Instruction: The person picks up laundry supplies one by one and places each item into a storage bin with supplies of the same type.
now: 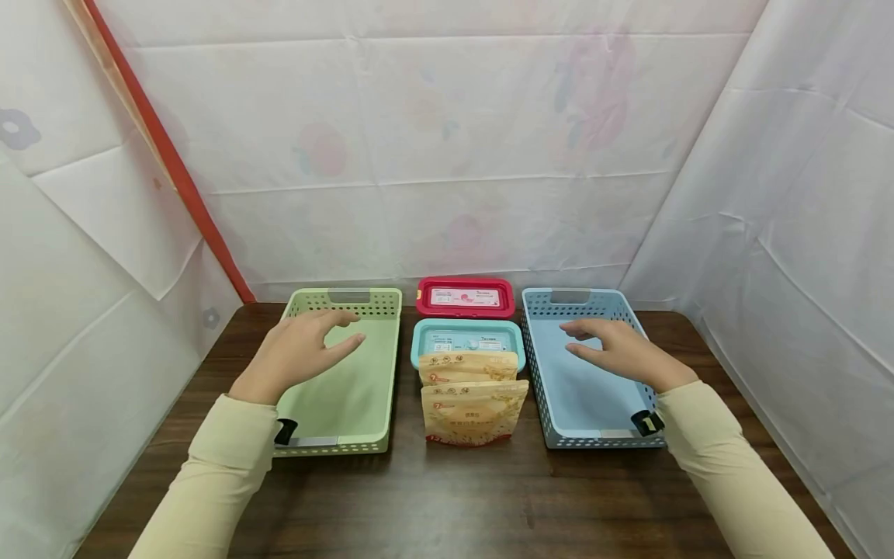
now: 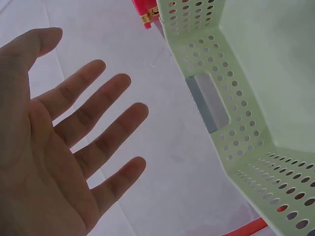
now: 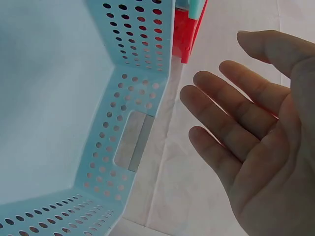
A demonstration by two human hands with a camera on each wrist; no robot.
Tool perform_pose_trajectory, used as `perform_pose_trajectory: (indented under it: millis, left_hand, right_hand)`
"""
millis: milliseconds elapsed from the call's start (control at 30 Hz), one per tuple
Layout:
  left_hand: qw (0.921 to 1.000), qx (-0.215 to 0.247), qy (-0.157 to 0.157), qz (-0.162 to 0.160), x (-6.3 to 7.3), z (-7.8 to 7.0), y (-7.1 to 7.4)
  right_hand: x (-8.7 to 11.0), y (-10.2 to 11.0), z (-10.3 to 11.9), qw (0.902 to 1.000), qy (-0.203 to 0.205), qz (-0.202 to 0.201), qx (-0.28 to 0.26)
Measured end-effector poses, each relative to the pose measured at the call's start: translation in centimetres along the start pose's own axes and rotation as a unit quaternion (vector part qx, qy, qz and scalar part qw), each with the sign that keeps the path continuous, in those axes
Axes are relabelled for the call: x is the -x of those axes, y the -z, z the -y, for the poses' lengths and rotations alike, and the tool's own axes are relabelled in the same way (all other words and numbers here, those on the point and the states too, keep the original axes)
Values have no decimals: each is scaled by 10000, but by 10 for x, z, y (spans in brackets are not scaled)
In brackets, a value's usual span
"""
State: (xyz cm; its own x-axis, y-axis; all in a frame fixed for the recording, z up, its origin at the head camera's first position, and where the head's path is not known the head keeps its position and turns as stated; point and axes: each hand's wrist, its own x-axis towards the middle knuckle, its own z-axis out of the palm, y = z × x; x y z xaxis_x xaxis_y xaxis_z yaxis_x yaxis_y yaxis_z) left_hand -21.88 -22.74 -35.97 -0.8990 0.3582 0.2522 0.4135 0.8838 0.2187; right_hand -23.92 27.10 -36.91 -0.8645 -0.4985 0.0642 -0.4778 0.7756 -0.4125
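Observation:
My left hand hovers over the green basket, fingers spread and relaxed with nothing in them; the left wrist view shows its palm and the basket's far handle end. Over the blue basket my right hand is held the same way, its loosely bent fingers gripping nothing. Between the baskets stand two yellow pouches, one in front of the other. Behind them lie a teal-lidded pack and, farther back, a red-lidded pack. The front pouches partly hide the teal pack.
Everything stands on a dark brown wooden table. White patterned cloth hangs behind and at both sides, with a red strip running down the left corner. Both baskets have perforated raised walls.

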Motion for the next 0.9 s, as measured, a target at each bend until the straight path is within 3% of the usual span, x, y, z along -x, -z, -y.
perform_pose_trajectory:
  millis: [200,333,567,900]
  left_hand:
    - [9998,196,-67,-47,1,-2,-1]
    - [9988,473,-84,120,2,-3,-1]
    - [9920,1062,-526,444,1,-8,-6]
    - [9811,1512,-922,786,1,-15,-12]
  right_hand:
    - [1,0,1,9999,124,-70,27]
    - [3,0,2,9994,318,-119,81]
    - [4,-3,8,9988,471,-98,121]
    - [7,-6,16,9978,662,15,-58]
